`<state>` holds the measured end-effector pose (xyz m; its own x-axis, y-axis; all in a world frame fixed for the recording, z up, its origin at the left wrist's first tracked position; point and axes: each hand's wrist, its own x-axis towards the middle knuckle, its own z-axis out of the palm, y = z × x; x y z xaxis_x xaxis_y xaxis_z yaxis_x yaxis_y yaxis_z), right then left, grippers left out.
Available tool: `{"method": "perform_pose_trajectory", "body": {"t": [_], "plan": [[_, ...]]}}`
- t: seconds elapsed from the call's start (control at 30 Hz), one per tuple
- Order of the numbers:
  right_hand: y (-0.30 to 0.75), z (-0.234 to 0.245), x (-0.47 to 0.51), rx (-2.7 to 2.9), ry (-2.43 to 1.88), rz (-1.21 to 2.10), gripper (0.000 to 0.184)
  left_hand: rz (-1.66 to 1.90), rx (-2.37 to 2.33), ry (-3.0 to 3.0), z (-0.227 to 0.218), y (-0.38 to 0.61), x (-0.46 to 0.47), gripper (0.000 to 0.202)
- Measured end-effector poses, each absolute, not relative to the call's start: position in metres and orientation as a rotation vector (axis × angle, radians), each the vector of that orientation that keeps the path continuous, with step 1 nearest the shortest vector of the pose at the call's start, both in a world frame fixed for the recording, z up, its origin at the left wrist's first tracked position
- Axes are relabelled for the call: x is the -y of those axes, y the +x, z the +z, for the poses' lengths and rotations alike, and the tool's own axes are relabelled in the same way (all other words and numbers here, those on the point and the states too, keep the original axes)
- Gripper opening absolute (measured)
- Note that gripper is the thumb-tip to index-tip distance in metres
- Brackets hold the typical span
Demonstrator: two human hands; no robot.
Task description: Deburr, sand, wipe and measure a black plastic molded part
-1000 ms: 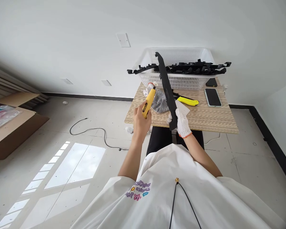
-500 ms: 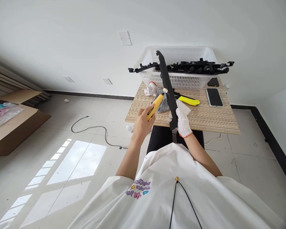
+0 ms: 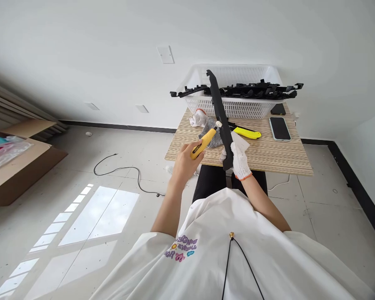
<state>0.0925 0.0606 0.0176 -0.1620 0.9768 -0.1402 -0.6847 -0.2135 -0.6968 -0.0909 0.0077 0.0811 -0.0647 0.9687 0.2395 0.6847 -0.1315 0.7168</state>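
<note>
My bare left hand (image 3: 187,160) is wrapped around a yellow-handled tool (image 3: 203,143), which points up and to the right. A small whitish piece (image 3: 218,123) shows at the tool's dark tip, against the left edge of a long black plastic trim strip (image 3: 220,108). The strip's lower end is gripped in my right hand (image 3: 240,160), which wears a white knit glove with an orange cuff. From there the strip slants up in front of the basket. Behind the tool lies a grey cloth (image 3: 211,132), and beside it a crumpled white glove (image 3: 198,118).
A white plastic basket (image 3: 253,109) at the table's back holds several black plastic strips (image 3: 259,89), their ends jutting past both sides. A bright yellow-handled cutter (image 3: 246,132) and two phones (image 3: 280,128) lie on the wooden table (image 3: 275,160). A black cable (image 3: 125,167) and cardboard box (image 3: 21,175) are left.
The tool's tip and the whitish piece have shifted slightly down along the strip's edge. My right hand keeps its hold, and the view has tilted a little.
</note>
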Motion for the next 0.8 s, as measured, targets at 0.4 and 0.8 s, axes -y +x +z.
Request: {"method": "perform_pose_trajectory", "body": {"t": [0.4, 0.8], "plan": [[0.0919, 0.0206, -0.0563, 0.62, -0.713, 1.613, 0.031, 1.008, -1.741, 1.904, 0.0786, -0.0979, -0.0034, 0.038], [0.0918, 0.0175, -0.0574, 0.633, -0.691, 1.614, 0.029, 1.007, -1.732, 1.881, 0.0799, -0.0994, 0.0002, 0.036]]}}
